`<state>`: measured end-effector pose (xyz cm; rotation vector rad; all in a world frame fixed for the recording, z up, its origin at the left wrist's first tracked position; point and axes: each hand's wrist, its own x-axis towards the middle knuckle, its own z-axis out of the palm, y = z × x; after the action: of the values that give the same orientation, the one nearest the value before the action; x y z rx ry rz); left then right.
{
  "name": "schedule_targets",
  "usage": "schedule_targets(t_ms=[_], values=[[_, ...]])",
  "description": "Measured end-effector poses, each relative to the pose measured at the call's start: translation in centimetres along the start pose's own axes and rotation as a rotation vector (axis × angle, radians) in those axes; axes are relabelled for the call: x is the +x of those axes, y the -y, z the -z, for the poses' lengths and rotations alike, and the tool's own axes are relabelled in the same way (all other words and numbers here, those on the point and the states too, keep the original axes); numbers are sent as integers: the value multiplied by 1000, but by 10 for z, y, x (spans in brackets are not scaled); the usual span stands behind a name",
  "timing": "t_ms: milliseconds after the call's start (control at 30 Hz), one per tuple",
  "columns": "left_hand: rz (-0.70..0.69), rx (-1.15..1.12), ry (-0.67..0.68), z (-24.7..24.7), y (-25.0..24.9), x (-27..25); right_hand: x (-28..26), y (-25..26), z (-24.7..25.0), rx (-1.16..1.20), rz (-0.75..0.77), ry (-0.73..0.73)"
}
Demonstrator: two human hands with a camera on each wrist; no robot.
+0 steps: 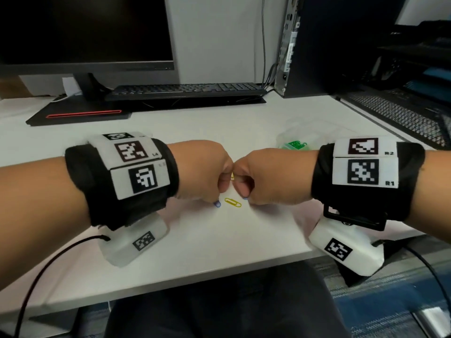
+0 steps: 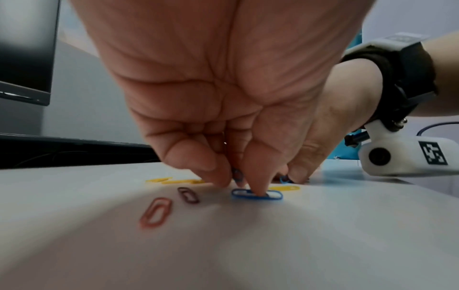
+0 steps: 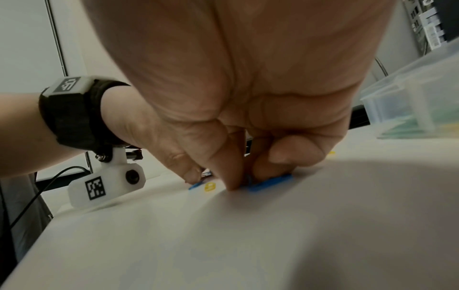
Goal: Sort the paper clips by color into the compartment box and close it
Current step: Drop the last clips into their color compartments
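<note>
**Both hands gathering blue clips off the tabletop**

The person is working the pick-up step of the sort. The left hand [image 2: 223, 94] is curling down onto the tabletop [image 2: 323, 245], one fingertip pressing on a blue paper clip [image 2: 257, 194] that is lying flat under it. The right hand [image 3: 261, 102] is doing likewise just beside it, fingers bunching onto another blue clip [image 3: 269, 182]; whether either clip is properly pinched yet I cannot tell. In the head view the two hands are meeting knuckle to knuckle, with a yellow clip [image 1: 232, 202] lying loose just below the gap between them.

The compartment box [image 1: 299, 140] is sitting open beyond the right hand, green clips already showing inside. The next move probably calls for getting a nail under each thin clip, lifting it and carrying it out past the right wrist to the blue compartment. Flat wire on a smooth surface is likely to slide rather than lift.

Only the left wrist view is showing two reddish clips [image 2: 156, 212] near the left fingers, plus more yellow ones beyond; the head view is hiding these under the hands. Only the head view is placing the box relative to both hands.
</note>
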<state>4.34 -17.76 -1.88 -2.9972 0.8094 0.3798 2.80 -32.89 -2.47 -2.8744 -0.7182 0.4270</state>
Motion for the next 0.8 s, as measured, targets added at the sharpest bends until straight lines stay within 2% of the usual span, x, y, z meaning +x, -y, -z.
schedule_targets(t_ms=[133,267,500,800], values=[[0,-44,17,1,3,-2,-4,-5,9,62,11,-50],[-5,-72,19,1,6,-4,-15,-20,29,-13,-20,-99],[-20,-5,88,1,3,-4,-28,-25,6,-51,18,12],[-11,-46,86,2,6,-14,-24,-27,6,-71,20,81]])
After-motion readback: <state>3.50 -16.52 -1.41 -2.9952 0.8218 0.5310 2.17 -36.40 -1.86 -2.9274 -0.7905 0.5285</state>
